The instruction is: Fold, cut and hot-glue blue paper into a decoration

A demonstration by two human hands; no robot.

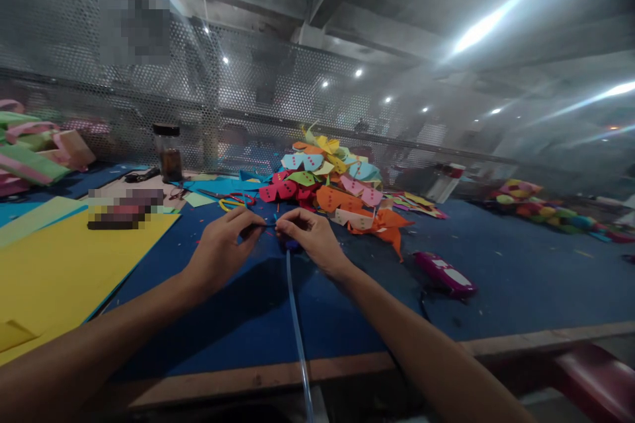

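My left hand (pixel 223 248) and my right hand (pixel 312 238) are held close together above the blue table. Both are closed in a pinch, fingertips almost meeting. A thin dark strand (pixel 269 225) shows between them, too small to name. Just beneath my right fingers sits a small blue object (pixel 292 246), partly hidden. From it a pale clear tube (pixel 296 324) runs toward me and over the table's front edge. Behind my hands rises a pile of colourful cut paper shapes (pixel 325 178) with red dots. Scissors with yellow and red handles (pixel 235 201) lie beyond my left hand.
Large yellow paper sheets (pixel 79 271) cover the left side. A lidded jar (pixel 169 155) stands behind them. To the right lie a purple device (pixel 445 274) with a cord and an orange paper piece (pixel 391 228). A perforated metal screen (pixel 268 79) borders the back.
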